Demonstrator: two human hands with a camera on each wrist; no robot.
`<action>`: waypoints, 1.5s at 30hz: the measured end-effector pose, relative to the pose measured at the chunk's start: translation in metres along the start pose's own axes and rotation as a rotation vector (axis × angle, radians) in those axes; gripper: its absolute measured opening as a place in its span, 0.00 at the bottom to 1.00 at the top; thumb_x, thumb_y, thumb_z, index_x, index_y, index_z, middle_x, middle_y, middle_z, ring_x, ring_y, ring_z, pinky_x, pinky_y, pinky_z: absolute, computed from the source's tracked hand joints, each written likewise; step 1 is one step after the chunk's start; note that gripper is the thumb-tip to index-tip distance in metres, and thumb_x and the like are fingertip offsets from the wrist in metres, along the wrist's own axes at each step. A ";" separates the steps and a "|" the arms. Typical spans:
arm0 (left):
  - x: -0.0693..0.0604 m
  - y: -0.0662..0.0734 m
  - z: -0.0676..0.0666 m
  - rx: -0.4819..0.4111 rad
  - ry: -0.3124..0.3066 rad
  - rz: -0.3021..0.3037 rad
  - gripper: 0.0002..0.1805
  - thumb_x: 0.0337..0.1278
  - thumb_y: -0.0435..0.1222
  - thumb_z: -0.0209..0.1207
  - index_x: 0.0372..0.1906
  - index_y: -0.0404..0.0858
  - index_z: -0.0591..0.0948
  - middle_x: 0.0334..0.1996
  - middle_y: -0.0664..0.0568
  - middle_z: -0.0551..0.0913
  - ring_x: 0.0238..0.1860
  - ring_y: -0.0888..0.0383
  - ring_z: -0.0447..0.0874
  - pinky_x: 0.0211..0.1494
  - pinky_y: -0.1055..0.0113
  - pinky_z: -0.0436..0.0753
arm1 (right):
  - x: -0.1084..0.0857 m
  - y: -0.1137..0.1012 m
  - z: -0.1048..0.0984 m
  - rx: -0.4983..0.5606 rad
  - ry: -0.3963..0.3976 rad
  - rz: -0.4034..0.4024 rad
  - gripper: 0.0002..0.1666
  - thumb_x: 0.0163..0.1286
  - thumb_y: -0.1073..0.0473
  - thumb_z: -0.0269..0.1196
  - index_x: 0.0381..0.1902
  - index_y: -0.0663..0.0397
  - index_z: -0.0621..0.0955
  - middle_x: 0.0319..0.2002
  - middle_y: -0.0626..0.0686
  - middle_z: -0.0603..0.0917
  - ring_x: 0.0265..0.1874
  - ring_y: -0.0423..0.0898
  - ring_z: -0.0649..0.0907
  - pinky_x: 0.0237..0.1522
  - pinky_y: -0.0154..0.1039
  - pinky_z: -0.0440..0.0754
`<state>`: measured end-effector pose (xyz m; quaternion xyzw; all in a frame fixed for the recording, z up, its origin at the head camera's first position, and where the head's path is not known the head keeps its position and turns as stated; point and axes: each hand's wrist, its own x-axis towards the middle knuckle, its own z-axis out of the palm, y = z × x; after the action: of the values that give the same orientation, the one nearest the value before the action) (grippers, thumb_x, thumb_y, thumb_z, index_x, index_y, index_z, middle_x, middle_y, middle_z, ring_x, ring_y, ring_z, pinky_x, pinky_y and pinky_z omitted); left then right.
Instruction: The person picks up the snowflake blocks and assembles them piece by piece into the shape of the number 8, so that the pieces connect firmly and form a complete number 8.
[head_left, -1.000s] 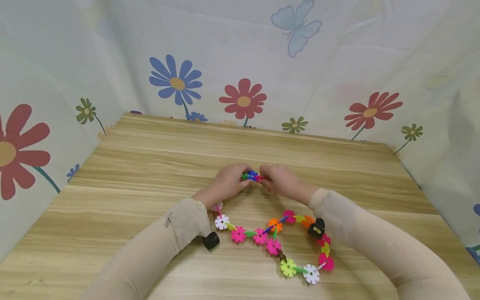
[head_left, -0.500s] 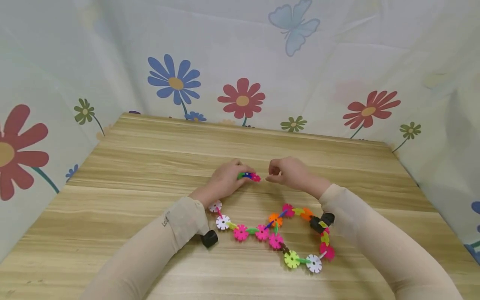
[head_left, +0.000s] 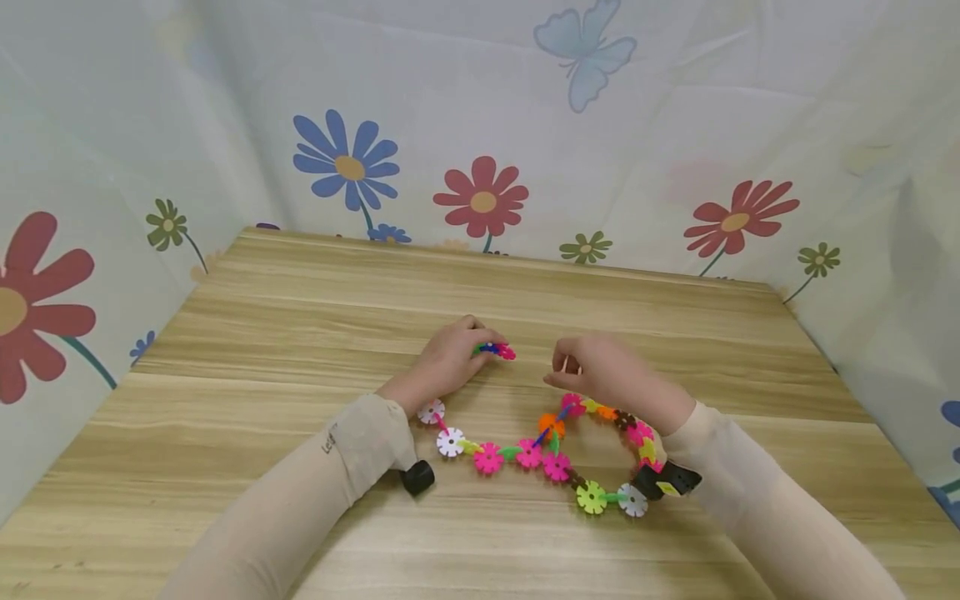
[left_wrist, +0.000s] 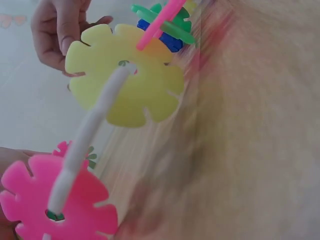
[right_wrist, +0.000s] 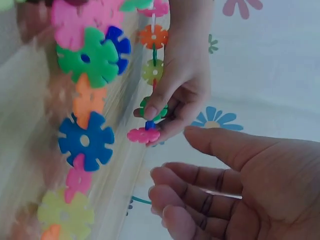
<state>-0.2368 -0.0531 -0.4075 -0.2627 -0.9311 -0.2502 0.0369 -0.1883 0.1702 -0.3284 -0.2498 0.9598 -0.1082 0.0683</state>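
Observation:
My left hand [head_left: 444, 360] pinches the end of a chain of notched plastic snowflake discs. In the right wrist view, a green disc [right_wrist: 154, 111] is between its thumb and fingers, with a pink disc [right_wrist: 143, 135] and a bit of blue at the tip. Apart from it, to the right, my right hand [head_left: 611, 375] hovers with loosely bent fingers and nothing in them. A yellow disc [left_wrist: 125, 100] and a pink disc [left_wrist: 80, 205] hang large in the left wrist view. Part of the chain is hidden behind the left hand and forearm.
The joined discs run across the wooden table [head_left: 315, 300] from a white disc [head_left: 451, 442] to a loop with an orange disc [head_left: 551, 427] and a yellow-green disc [head_left: 591, 497]. A black wrist camera [head_left: 417, 477] sits on the left sleeve. A flowered cloth [head_left: 637, 150] stands behind.
My right hand has let go of the chain's end and drawn back to the right and nearer. A pink disc now shows at the tip. The loop on the table has shifted slightly.

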 end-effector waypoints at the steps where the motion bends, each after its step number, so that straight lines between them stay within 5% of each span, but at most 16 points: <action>1: 0.000 0.000 0.000 0.000 0.002 0.003 0.15 0.63 0.38 0.60 0.54 0.51 0.82 0.48 0.49 0.79 0.46 0.52 0.79 0.50 0.59 0.80 | -0.002 0.000 0.001 -0.001 0.003 0.007 0.10 0.65 0.51 0.65 0.29 0.51 0.80 0.21 0.45 0.81 0.16 0.38 0.73 0.23 0.32 0.71; 16: 0.000 0.000 0.000 0.004 0.005 0.011 0.15 0.63 0.38 0.60 0.54 0.50 0.82 0.48 0.49 0.79 0.44 0.52 0.79 0.47 0.61 0.79 | -0.021 -0.007 0.029 -0.024 0.009 0.155 0.13 0.64 0.52 0.65 0.34 0.57 0.78 0.16 0.46 0.73 0.14 0.40 0.68 0.18 0.32 0.64; 21: -0.001 0.000 0.000 0.002 0.000 0.007 0.14 0.63 0.39 0.60 0.53 0.50 0.83 0.48 0.49 0.79 0.44 0.53 0.79 0.46 0.62 0.79 | -0.022 -0.007 0.039 0.021 0.049 0.138 0.10 0.63 0.57 0.65 0.29 0.56 0.76 0.16 0.46 0.74 0.14 0.40 0.67 0.18 0.31 0.64; 45: -0.002 0.007 -0.001 -0.051 -0.034 -0.042 0.15 0.62 0.38 0.60 0.53 0.49 0.82 0.47 0.49 0.78 0.41 0.55 0.76 0.45 0.63 0.79 | 0.000 0.002 0.045 -0.002 0.072 0.194 0.06 0.64 0.59 0.62 0.34 0.55 0.75 0.17 0.47 0.73 0.14 0.41 0.69 0.17 0.32 0.63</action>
<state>-0.2318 -0.0495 -0.4035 -0.2483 -0.9302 -0.2703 0.0093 -0.1806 0.1641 -0.3719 -0.1518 0.9814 -0.1090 0.0434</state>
